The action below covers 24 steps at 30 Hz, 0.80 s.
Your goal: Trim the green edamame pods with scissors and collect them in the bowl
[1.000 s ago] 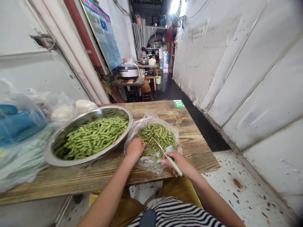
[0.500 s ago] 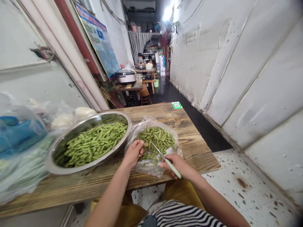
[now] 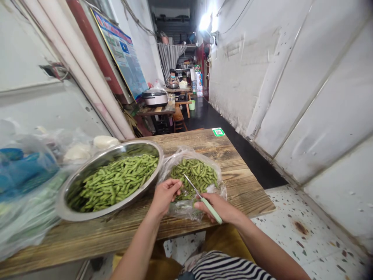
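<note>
Evidently the right hand (image 3: 220, 203) was closed around a green-handled tool (image 3: 211, 210) over the bagged pods (image 3: 198, 171), while the left hand (image 3: 165, 193) pinched its fingertips together, any contents unclear.

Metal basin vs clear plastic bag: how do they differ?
The metal basin is rigid, with a smooth rim; the clear plastic bag is limp and crumpled. The basin looks larger than the bag. The basin's pods look brighter green; the bag's pods look duller. Both rest on the wooden table and hold pods.

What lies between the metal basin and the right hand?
In the head view, the left hand and the plastic bag of green pods lie between them.
</note>
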Tool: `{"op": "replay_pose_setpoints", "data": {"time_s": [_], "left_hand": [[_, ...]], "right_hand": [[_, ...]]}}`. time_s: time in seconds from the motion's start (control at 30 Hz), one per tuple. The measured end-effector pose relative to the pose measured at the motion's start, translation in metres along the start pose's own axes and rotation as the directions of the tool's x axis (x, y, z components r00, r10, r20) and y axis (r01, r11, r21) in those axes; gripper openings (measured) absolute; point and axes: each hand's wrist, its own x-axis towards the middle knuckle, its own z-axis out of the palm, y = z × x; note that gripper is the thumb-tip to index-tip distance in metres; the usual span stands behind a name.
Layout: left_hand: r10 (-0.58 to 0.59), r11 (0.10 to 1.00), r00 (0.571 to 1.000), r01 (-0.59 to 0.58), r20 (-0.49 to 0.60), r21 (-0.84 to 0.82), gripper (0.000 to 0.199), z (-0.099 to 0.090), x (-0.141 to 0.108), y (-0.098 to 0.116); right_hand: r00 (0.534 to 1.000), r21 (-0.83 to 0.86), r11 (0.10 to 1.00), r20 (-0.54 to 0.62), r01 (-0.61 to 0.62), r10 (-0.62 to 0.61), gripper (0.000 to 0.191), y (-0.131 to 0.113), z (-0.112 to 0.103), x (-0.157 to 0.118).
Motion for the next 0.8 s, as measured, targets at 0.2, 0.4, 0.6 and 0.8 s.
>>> {"op": "replay_pose_setpoints", "data": {"time_s": [0.2,0.4,0.6,0.8], "left_hand": [[0.013,0.995,0.999,-0.016,0.030,0.094,0.039,0.008,-0.007,0.005],[-0.037,0.998,0.999,0.036,0.016,0.046,0.041,0.006,-0.010,0.005],[-0.155,0.961,0.988,0.147,-0.015,-0.236,0.043,0.005,-0.011,0.006],[-0.119,0.943,0.992,0.102,-0.034,-0.316,0.042,0.011,-0.015,0.010]], "right_hand": [[0.998,-0.165,0.985,-0.038,0.042,-0.049,0.033,-0.015,-0.003,0.001],[0.999,0.007,0.999,-0.019,-0.041,0.042,0.041,-0.008,0.003,0.003],[0.996,0.252,0.964,0.044,-0.084,0.076,0.041,0.002,0.008,0.002],[0.997,0.251,0.968,0.072,-0.024,0.006,0.037,-0.001,0.007,-0.002]]}}
